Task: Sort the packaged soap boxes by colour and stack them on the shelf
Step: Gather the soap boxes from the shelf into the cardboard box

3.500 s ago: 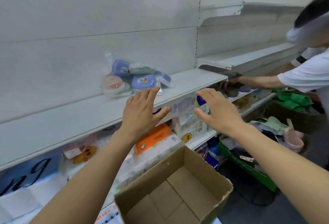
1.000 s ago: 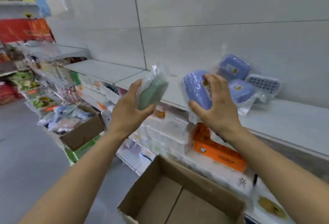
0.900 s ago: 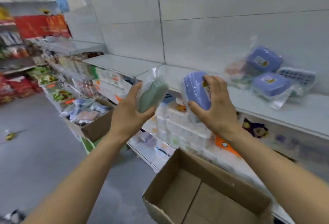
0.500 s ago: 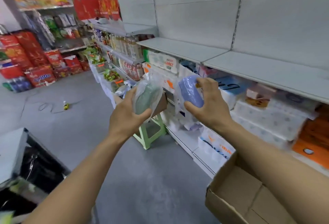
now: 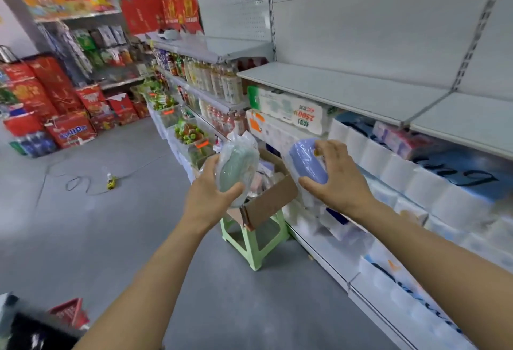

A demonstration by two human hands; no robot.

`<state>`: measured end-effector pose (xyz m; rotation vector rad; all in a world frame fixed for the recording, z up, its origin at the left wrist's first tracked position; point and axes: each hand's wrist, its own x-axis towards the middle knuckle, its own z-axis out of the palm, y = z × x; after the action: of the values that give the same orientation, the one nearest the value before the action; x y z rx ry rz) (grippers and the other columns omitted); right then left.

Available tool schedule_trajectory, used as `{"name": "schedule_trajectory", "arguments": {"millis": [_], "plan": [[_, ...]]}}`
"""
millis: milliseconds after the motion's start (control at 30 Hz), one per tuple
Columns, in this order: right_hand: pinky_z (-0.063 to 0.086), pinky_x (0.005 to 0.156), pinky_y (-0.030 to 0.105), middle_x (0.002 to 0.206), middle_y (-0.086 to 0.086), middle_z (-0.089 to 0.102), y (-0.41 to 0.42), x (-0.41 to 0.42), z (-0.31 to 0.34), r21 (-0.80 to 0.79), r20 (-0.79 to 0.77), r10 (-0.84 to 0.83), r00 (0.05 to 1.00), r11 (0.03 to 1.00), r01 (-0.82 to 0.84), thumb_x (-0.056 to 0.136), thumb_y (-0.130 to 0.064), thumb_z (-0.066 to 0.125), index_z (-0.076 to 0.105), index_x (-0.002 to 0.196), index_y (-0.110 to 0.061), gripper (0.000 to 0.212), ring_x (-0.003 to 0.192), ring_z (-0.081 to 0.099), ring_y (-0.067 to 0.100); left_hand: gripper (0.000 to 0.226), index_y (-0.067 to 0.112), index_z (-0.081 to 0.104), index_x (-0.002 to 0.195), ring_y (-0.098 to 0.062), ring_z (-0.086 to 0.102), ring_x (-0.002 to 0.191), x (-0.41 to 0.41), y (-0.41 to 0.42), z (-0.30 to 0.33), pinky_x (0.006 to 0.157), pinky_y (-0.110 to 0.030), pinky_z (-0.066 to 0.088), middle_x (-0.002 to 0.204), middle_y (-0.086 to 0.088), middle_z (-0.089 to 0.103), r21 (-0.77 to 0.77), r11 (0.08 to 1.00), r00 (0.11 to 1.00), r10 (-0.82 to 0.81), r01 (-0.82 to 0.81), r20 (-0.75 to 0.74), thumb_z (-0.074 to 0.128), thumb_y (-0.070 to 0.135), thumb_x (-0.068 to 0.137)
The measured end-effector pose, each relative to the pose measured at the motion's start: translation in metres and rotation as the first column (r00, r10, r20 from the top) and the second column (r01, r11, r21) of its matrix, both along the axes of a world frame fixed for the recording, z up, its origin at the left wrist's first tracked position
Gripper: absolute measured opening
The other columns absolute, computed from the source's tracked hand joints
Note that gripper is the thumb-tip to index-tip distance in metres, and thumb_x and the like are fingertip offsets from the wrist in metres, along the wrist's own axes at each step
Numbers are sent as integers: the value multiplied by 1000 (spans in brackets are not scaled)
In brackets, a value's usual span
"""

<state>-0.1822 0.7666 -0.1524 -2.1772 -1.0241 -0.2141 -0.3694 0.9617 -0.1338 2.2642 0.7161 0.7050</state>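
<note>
We are holding two packaged soap boxes in the air in front of us, one in each hand, over the aisle floor beside the shelving. The green soap box [image 5: 236, 167], in its clear crinkled wrapper, is sitting in our left hand [image 5: 209, 199], with the thumb curling across its lower end and the fingers wrapping behind it. The blue soap box [image 5: 306, 162], also in clear plastic, is being gripped by our right hand [image 5: 340, 180], fingers arching over its top and the thumb pressing under it. The two boxes are standing apart, neither touching the other.

Counting, we are seeing one green box, one blue box and two hands. Behind the green box one cardboard box [image 5: 266, 197] of goods is resting on one green stool [image 5: 256, 238]. The empty white shelf [image 5: 341, 88] is running along the right, above stacked tissue packs [image 5: 288, 110].

Compared with a second ago, we are no longer facing the shelf with the other blue soap boxes; we are looking down the aisle, and the grips are staying the same.
</note>
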Motion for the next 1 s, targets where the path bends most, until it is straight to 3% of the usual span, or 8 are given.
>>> {"name": "schedule_trajectory", "arguments": {"millis": [267,433,533,633,733,867,1000], "plan": [[50,88,40,136,-3,34,122,91,-5,-56,-85,-75,994,996,71,77,-51,69,34,133,-32,69,115,48,19,81,29,35,144,-20,60,106,98,150,-15,89,-44,56,127,2,58,-110,994,998,-29,23,-49,76,45,76],[47,94,42,136,-4,36,184,134,-45,-94,-217,-160,963,985,142,78,-53,67,36,135,-31,68,119,48,17,73,30,39,140,-19,61,104,180,222,-53,88,-45,56,121,4,58,-207,974,992,-111,94,-68,76,41,77],[43,91,34,136,-3,38,230,169,-76,-134,-294,-236,926,970,205,79,-52,67,37,137,-30,69,119,48,16,72,25,41,141,-19,60,109,239,268,-87,93,-44,54,124,2,59,-298,945,973,-184,136,-140,76,37,80],[37,85,31,138,0,39,277,206,-110,-150,-426,-328,843,945,292,81,-46,68,38,138,-27,67,120,46,17,81,22,36,147,-22,56,118,295,319,-125,98,-42,49,133,-2,54,-379,911,939,-260,162,-224,76,41,79],[39,94,33,147,3,34,326,237,-153,-189,-619,-377,689,923,336,85,-44,68,32,144,-20,73,129,43,22,77,17,33,148,-18,52,110,344,363,-164,91,-32,43,132,-3,52,-459,880,892,-302,125,-337,74,31,84],[40,100,36,150,2,34,379,267,-215,-311,-681,-492,543,865,394,87,-46,67,32,146,-26,72,132,43,25,88,18,39,141,-24,59,110,399,405,-226,96,-44,51,131,-5,58,-586,807,821,-381,71,-425,75,51,68],[37,104,39,138,3,47,413,290,-262,-372,-658,-570,493,815,444,79,-57,65,48,135,-28,65,128,42,25,55,18,37,137,-15,51,105,438,422,-272,87,-26,41,124,5,50,-622,782,759,-428,39,-491,67,24,92]]}}
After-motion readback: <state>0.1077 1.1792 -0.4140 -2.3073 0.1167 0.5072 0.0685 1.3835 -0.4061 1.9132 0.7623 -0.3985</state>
